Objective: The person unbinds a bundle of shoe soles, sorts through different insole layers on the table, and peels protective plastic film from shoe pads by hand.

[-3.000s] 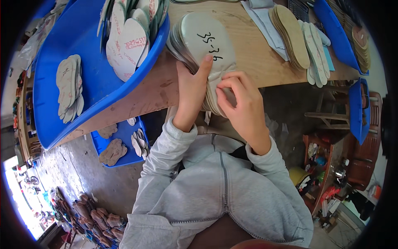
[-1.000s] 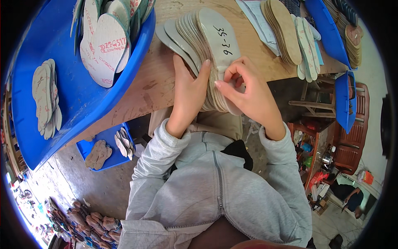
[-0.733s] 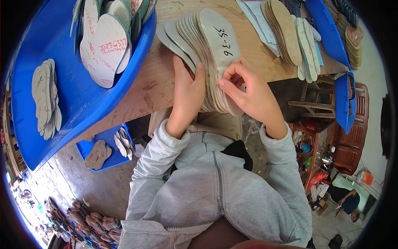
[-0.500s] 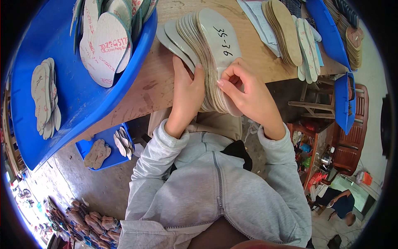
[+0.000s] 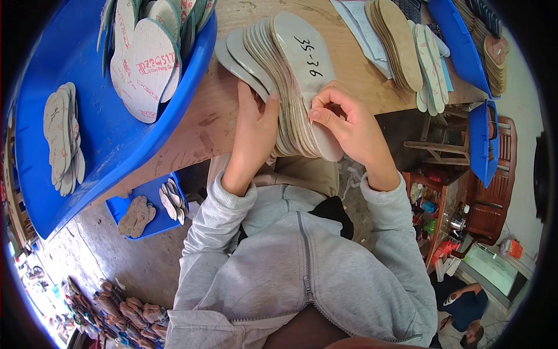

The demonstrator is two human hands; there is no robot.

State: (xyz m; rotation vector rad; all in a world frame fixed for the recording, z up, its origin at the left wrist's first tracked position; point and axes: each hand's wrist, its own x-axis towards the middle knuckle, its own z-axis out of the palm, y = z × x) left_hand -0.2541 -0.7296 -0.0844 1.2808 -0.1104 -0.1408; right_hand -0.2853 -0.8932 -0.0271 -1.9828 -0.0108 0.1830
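Note:
A fanned stack of pale insoles [image 5: 303, 55] lies on the wooden table in front of me, its near end reaching past the table's edge. Dark handwriting marks the top one. My left hand [image 5: 256, 125] grips the stack's left side, thumb on the edges and fingers partly hidden behind the outer insoles. On the other side, my right hand [image 5: 349, 125] has its thumb and curled index finger pinched at the top insole's narrow middle. Whether that pinch takes one insole or several, I cannot tell.
Left stands a large blue tub [image 5: 139, 142] with white, red-printed insoles [image 5: 152, 64]. Tan insoles [image 5: 395, 49] and papers [image 5: 360, 29] lie at the far right of the table. Below left is a blue tray [image 5: 152, 195]. Another person [image 5: 468, 308] is at the lower right.
My left hand and the stack have shifted slightly left. My right thumb has drawn up and in, closer to the index finger. The other person has moved.

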